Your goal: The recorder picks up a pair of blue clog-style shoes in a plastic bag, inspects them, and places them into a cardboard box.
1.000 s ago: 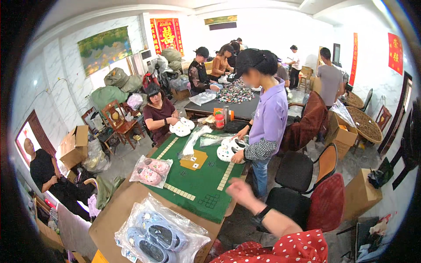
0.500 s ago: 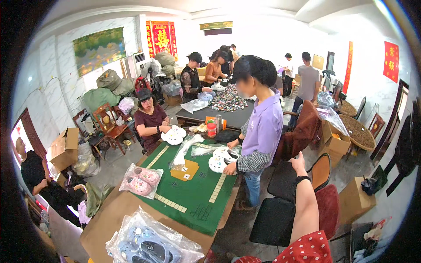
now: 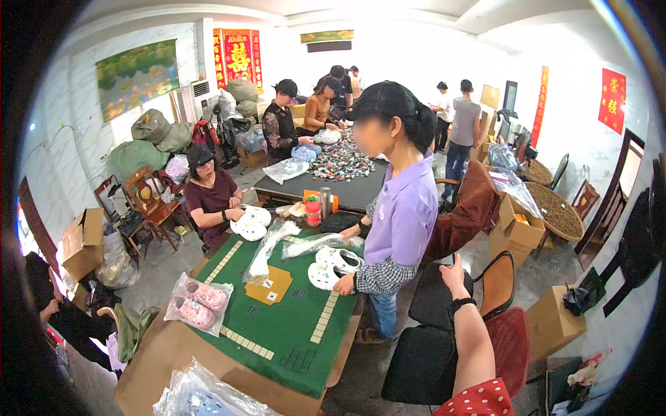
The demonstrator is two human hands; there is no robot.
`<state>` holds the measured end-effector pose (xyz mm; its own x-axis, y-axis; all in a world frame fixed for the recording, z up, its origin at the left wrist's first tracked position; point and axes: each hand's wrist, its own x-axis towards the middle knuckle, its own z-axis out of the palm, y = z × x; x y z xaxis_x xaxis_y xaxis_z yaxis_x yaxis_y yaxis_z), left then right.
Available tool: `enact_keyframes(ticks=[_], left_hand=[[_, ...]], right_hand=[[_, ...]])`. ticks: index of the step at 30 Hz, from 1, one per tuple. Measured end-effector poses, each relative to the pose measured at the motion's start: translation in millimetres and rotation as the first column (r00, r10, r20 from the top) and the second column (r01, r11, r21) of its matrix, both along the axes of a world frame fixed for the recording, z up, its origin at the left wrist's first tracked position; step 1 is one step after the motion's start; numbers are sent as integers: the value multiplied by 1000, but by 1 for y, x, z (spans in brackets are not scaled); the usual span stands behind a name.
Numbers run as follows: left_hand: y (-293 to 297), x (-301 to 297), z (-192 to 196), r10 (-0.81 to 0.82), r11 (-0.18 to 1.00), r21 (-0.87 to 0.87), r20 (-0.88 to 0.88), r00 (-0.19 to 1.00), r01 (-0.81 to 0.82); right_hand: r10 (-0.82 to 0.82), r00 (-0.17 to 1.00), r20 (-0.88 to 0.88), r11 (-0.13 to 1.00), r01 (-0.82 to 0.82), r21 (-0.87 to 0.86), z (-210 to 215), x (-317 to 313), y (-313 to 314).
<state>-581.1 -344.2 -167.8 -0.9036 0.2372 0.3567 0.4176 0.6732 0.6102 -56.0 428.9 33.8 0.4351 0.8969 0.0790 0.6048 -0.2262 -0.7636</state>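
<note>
Right hand point(image 3: 453, 276) swung out toward black chair point(image 3: 426, 299), fingers point(image 3: 457, 263) partly open, one extended, gripping nothing

At the frame's lower centre we have bare counter point(image 3: 295, 322) to reach across; bagged pink clogs point(image 3: 197, 313) obstruct the lower left, white clogs point(image 3: 323, 276) the middle.

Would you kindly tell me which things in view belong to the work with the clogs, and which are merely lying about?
Apparently in the work: white clogs, bagged pink clogs, small colourful pieces.

Apparently lying about: wooden chair, green sack, carton.
</note>
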Motion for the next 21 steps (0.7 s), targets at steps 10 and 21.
enact_keyframes(ticks=[10, 21], left_hand=[[53, 9, 20, -79, 993, 92, 91, 993, 71], [29, 45, 68, 27, 980, 192, 142, 989, -55]], right_hand=[[3, 989, -147, 896, 63, 439, -14, -23, 17], [712, 666, -223, 664, -535, 523, -16, -222, -214]])
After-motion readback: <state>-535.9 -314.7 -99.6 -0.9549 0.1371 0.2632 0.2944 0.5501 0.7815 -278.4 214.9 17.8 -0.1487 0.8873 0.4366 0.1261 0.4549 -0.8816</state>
